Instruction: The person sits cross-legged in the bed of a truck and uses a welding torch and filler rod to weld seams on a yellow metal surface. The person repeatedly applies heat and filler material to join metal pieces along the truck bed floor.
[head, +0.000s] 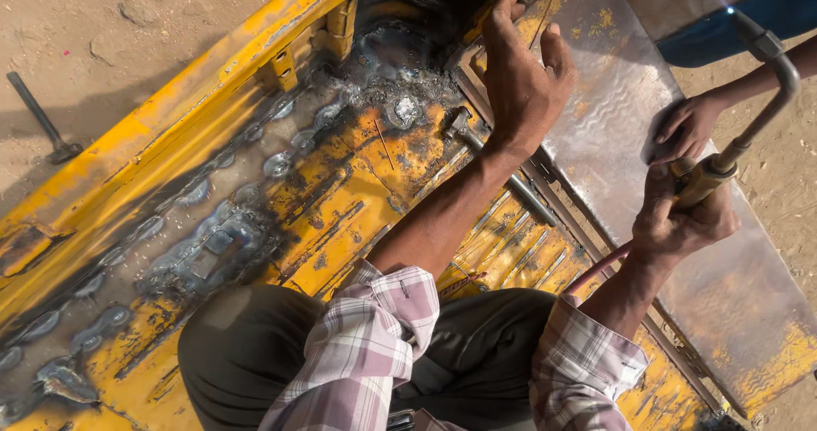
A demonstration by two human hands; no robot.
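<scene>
Right hand (681, 218) is gripping the gas torch (749, 116), neck angling up-right away from it (flame lit); left hand (523, 74) is resting open-ish on the yellow body panel (357, 193), farther forward-left.

Scorched yellow metal panel (340, 201), paint burnt and flaking: hammer (498, 163) lying on it; shiny steel sheet (613, 116) resting along its edge.
</scene>
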